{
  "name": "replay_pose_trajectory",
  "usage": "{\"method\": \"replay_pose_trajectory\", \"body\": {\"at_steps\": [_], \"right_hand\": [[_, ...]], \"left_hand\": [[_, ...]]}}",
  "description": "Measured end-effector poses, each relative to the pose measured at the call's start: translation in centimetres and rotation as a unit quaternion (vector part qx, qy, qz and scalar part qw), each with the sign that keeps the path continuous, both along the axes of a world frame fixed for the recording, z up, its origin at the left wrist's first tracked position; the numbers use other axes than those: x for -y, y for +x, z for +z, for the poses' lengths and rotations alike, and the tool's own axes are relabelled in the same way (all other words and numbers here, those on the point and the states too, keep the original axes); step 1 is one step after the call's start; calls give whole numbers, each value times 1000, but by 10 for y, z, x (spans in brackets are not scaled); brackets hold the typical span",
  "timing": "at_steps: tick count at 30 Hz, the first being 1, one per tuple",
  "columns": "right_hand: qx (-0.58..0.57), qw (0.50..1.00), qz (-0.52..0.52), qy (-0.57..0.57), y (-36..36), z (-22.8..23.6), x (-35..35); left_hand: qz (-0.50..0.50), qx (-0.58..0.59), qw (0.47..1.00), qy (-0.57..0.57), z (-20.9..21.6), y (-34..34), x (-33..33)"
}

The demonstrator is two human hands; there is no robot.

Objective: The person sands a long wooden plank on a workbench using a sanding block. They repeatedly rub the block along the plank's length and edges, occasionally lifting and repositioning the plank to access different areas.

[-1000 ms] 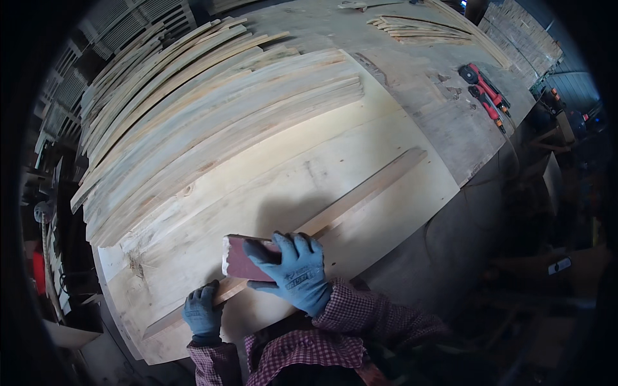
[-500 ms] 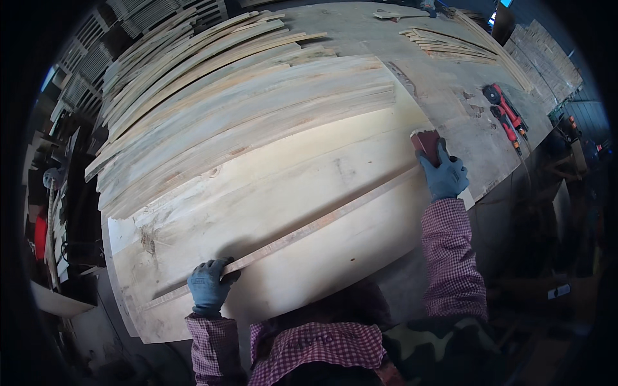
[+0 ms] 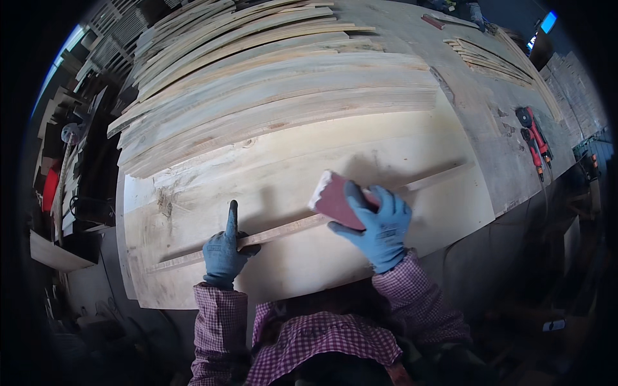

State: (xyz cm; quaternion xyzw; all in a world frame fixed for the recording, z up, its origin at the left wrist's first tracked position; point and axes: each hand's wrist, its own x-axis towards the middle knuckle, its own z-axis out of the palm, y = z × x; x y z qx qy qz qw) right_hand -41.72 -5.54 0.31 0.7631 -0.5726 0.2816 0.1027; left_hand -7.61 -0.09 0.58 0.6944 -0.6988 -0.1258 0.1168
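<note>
A long, thin wooden strip (image 3: 283, 231) lies slantwise across a pale wooden panel (image 3: 322, 267) in front of me. My gloved left hand (image 3: 223, 254) grips the strip left of its middle. Its index finger points away from me, while the thumb rests along the near side. In my gloved right hand (image 3: 384, 225) is a dark red sanding block (image 3: 336, 203) with a ragged whitish edge. The block hangs over or against the middle of the strip; whether they touch I cannot tell. That hand and the block cover part of the strip.
Long boards (image 3: 277, 96) are laid side by side beyond the strip. At the far right are several short slats (image 3: 492, 63) and red-and-black power tools (image 3: 535, 141). A small dark red block (image 3: 432, 21) lies near the table's far edge.
My right hand has brought the sanding block leftward from the strip's right end to its middle. My left index finger has straightened away from the strip. The view has shifted slightly.
</note>
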Motion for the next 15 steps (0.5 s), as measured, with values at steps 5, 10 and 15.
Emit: {"method": "replay_pose_trajectory", "body": {"at_steps": [5, 10, 15], "right_hand": [[-27, 898, -421, 122, -183, 6, 59], [-19, 973, -227, 31, -54, 8, 30], [54, 987, 126, 85, 106, 19, -26]], "left_hand": [[-14, -4, 1000, -3, -3, -1, 1], [-6, 3, 1000, -6, -1, 6, -1], [5, 37, 999, 39, -6, 5, 7]]}}
